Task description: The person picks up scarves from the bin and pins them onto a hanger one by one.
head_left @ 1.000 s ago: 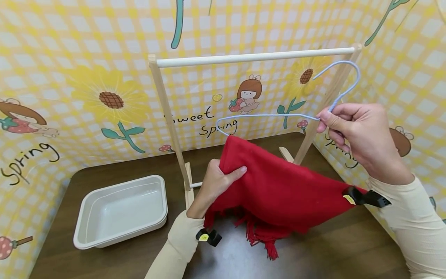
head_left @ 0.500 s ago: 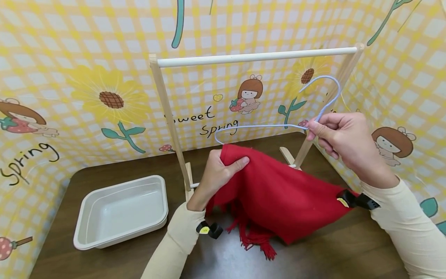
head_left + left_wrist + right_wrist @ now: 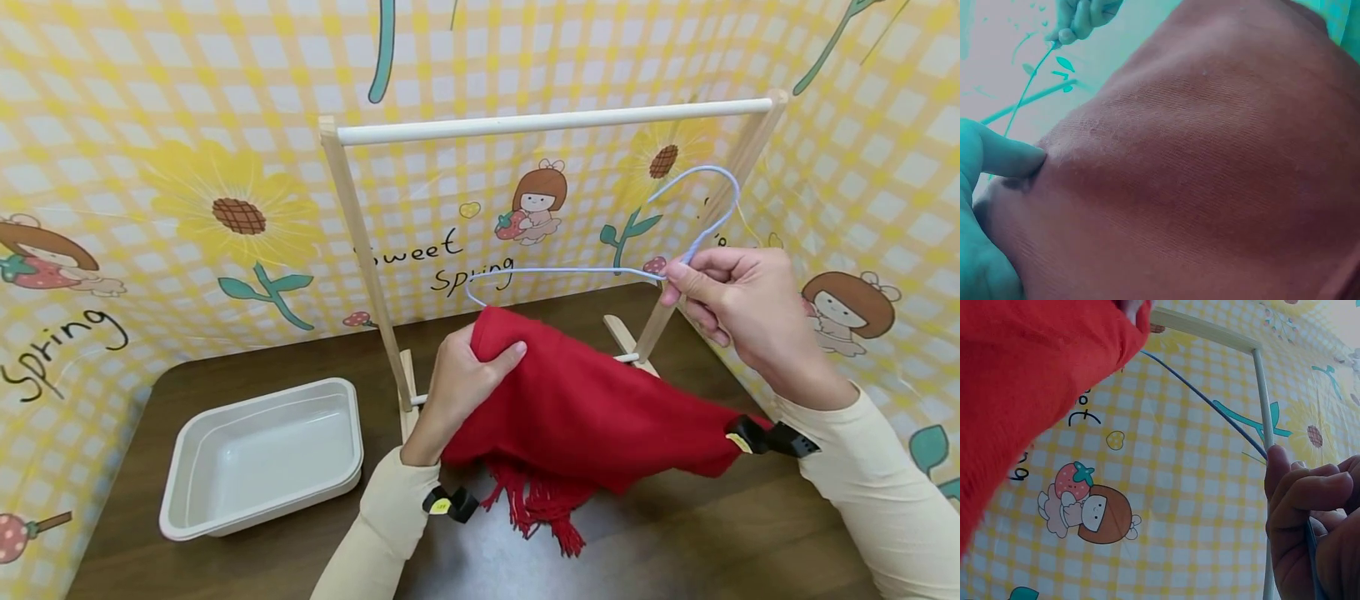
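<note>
My left hand (image 3: 457,379) grips a red fringed scarf (image 3: 600,400) close to its upper left corner, thumb on the near face. In the left wrist view the scarf (image 3: 1197,150) fills most of the picture, with the left thumb (image 3: 1013,153) pressed into it. My right hand (image 3: 757,308) pinches a pale blue wire hanger (image 3: 577,269) at the neck, its hook pointing up. One end of the hanger goes behind the scarf's upper corner. Cloth hides the hanger's lower part, so how the scarf lies on it cannot be told.
A wooden rack with a white top rail (image 3: 555,125) stands behind the hands. To the left, a pale grey plastic basin (image 3: 258,454) sits on the dark wooden table (image 3: 660,550). Yellow checked cloth (image 3: 247,75) walls the back and sides.
My right hand has moved left and down with the hanger, mostly during the first half second. The left hand has barely shifted; the scarf's right part sags differently.
</note>
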{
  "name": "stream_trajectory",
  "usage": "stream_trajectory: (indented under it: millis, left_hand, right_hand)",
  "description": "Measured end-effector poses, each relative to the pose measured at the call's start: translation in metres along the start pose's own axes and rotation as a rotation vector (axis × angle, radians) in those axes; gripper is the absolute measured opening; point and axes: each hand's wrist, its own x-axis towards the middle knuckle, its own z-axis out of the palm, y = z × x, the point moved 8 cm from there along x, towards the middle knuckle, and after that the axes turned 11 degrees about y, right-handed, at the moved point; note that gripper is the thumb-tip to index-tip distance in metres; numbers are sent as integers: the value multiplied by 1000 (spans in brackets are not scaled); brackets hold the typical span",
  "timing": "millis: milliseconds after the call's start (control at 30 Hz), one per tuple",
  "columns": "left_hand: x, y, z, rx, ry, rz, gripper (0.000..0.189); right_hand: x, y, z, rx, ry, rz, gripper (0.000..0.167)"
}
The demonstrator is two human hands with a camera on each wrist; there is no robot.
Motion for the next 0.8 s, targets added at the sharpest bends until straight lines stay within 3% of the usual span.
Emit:
stream_trajectory:
  millis: [100,200,367,467,633,700,800]
  left_hand:
    - [-3,-6,-1,38,27,10,20]
    - [-7,-6,-8,123,129,102,23]
    - [-21,18,-28,218,481,439,33]
    - [-37,39,-24,221,596,677,32]
    - [-67,69,12,251,606,1022,34]
    - [-77,78,30,254,577,1123,37]
    - [-86,86,54,249,506,1223,40]
  right_hand:
    - [-2,-4,-5,20,17,-12,25]
    - [-3,-7,-7,2,20,-12,25]
    - [-4,-11,-6,-45,9,-1,30]
    - [-3,-14,-4,-41,9,-4,32]
    - [-1,-19,3,34,-4,-27,24]
    - [-1,-19,7,53,-12,-33,21]
    - [-2,-15,10,48,-16,-23,19]
